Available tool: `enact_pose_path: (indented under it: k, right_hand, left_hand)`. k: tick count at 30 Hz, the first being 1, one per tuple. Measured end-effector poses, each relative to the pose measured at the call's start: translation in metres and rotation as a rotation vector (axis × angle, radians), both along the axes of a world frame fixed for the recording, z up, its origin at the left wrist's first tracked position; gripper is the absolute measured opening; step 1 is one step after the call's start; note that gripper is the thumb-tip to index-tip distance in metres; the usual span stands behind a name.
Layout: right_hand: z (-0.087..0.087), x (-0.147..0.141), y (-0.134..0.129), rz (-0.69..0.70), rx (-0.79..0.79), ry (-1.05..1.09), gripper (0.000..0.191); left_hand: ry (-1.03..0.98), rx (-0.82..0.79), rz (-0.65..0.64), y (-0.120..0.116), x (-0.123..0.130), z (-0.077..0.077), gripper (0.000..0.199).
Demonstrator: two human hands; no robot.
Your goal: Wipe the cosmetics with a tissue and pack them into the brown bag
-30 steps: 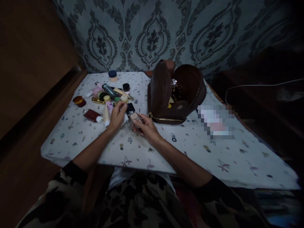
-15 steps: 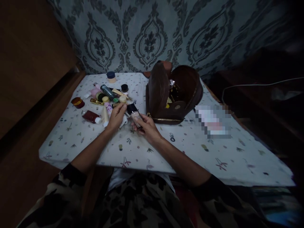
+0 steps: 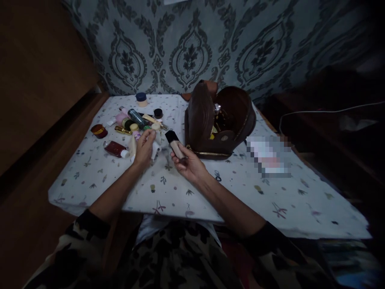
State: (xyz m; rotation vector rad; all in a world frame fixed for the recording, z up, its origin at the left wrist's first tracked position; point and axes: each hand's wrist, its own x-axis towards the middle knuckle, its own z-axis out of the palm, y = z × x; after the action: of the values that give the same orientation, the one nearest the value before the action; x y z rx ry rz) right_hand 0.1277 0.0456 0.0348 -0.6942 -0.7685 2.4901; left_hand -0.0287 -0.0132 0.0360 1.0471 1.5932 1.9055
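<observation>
My right hand (image 3: 189,163) is wrapped round a small bottle (image 3: 175,145) with a black cap and a beige body, tilted with its cap toward the upper left. Left of it, my left hand (image 3: 144,149) is closed, with a white cloth or tissue (image 3: 155,150) showing beside its fingers. Behind and left of that hand lie several cosmetics, among them a dark green bottle (image 3: 136,118), a gold tube (image 3: 122,130) and a dark red bottle (image 3: 114,148) with a white cap.
An open brown bag (image 3: 198,124) stands right of the cosmetics on the patterned tablecloth (image 3: 180,192). A blue-lidded jar (image 3: 141,99) is at the back, a red-brown jar (image 3: 99,131) at the left. A blurred-out flat object (image 3: 267,156) lies at the right.
My right hand has moved the bottle slightly right, away from my left hand. My left hand has drawn slightly left, and the gap between the hands has widened.
</observation>
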Motion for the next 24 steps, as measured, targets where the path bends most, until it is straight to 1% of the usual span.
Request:
enact_pose_path:
  k: [2,4,6,7,10,12,14,16,18,21,24]
  right_hand:
    - [0.001,0.000,-0.003,0.054,0.017,-0.004,0.030]
    - [0.001,-0.001,-0.007,0.095,0.070,-0.021,0.032]
    - [0.001,-0.001,-0.011,0.129,0.142,-0.032,0.035]
    - [0.000,-0.002,-0.013,0.142,0.172,-0.033,0.038]
    - [-0.001,-0.003,-0.017,0.172,0.229,-0.028,0.047]
    - [-0.002,-0.003,-0.019,0.185,0.291,-0.026,0.051]
    - [-0.004,-0.004,-0.022,0.176,0.393,-0.044,0.051]
    - [-0.007,-0.005,-0.023,0.121,0.501,-0.078,0.054]
    - [-0.011,-0.005,-0.023,0.065,0.573,-0.105,0.055]
    - [-0.014,-0.005,-0.021,0.066,0.583,-0.093,0.046]
    - [-0.013,-0.004,-0.019,0.081,0.525,-0.041,0.041]
  left_hand:
    - [0.146,-0.014,-0.040,-0.002,0.004,-0.001,0.043]
    - [0.279,-0.031,-0.126,-0.004,0.008,-0.002,0.053]
    - [0.360,-0.044,-0.193,-0.005,0.012,-0.004,0.058]
    - [0.383,-0.054,-0.197,-0.006,0.014,-0.005,0.057]
    - [0.416,-0.079,-0.120,-0.006,0.014,-0.006,0.039]
    - [0.436,-0.072,-0.056,-0.005,0.012,-0.005,0.034]
    - [0.457,-0.073,-0.014,-0.004,0.010,-0.003,0.039]
    - [0.449,-0.091,0.021,-0.004,0.006,-0.001,0.046]
    - [0.399,-0.110,0.050,-0.004,0.003,0.000,0.054]
    - [0.301,-0.120,0.052,-0.004,0.000,0.000,0.064]
    - [0.249,-0.099,0.085,-0.003,0.000,0.000,0.069]
